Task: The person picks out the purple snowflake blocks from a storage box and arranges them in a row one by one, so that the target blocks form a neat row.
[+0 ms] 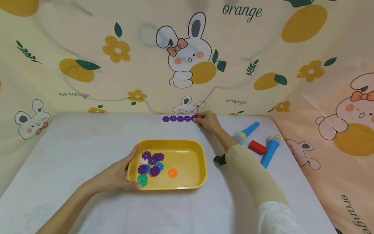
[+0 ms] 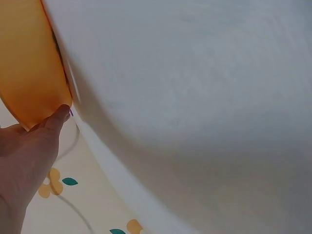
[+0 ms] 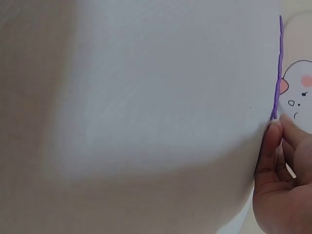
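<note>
My left hand [image 1: 117, 174] grips a yellow tray [image 1: 188, 162] by its left end, thumb at the near corner; the left wrist view shows the tray's side [image 2: 31, 63] in that hand. Inside the tray lie several notched plastic discs: a purple cluster [image 1: 152, 160] with white and blue ones, a green disc [image 1: 142, 180] and, apart, an orange disc [image 1: 172, 172]. Near the table's far edge, a straight row of purple notched discs [image 1: 180, 119] runs leftward from my right hand [image 1: 208, 122], whose thumb and fingers pinch the right-end disc. Edge-on, the row [image 3: 280, 68] appears as a thin line in the right wrist view.
Right of the tray lie two blue toy microphones, one farther back [image 1: 248, 130] and one nearer [image 1: 271, 151], with a red block [image 1: 256, 147] between them. A dark green object [image 1: 219, 160] is partly under my right forearm. Printed cloth [image 1: 140, 65] walls the white table [image 1: 96, 139].
</note>
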Available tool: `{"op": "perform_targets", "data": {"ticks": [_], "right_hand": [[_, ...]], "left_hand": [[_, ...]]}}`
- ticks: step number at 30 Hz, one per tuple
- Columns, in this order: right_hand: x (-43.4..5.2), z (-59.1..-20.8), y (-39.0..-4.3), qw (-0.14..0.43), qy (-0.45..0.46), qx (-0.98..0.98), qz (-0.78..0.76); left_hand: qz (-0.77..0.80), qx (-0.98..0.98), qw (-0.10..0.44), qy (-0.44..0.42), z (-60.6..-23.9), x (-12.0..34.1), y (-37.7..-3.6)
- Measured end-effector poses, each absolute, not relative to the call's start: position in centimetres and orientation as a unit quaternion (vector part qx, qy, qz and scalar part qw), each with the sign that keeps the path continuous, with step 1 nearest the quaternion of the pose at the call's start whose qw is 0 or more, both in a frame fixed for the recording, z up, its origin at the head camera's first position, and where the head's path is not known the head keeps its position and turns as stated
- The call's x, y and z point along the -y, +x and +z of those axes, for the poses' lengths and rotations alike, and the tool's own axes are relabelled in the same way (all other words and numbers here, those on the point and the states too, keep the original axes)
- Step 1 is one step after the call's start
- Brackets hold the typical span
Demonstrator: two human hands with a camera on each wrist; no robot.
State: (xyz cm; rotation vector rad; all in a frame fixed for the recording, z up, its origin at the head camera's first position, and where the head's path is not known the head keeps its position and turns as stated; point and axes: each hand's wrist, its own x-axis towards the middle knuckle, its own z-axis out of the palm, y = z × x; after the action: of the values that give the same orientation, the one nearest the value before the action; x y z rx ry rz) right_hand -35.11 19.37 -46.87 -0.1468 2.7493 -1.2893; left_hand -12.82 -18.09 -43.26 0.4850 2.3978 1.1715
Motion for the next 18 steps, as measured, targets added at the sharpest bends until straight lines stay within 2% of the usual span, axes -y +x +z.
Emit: {"op": "perform_targets", "data": {"ticks": [10,18], "right_hand": [[-19.3,-46.3,-34.1,0.060,-0.035,-0.878,-0.473],[-17.0,-44.1,-31.2,0.094,-0.097,-0.794,-0.593]], "left_hand": [[0.423,-0.862,0.211,0.184,-43.4,18.0,-13.1],[0.421,-0.864,0.207,0.182,-43.5,18.1,-13.0]]}}
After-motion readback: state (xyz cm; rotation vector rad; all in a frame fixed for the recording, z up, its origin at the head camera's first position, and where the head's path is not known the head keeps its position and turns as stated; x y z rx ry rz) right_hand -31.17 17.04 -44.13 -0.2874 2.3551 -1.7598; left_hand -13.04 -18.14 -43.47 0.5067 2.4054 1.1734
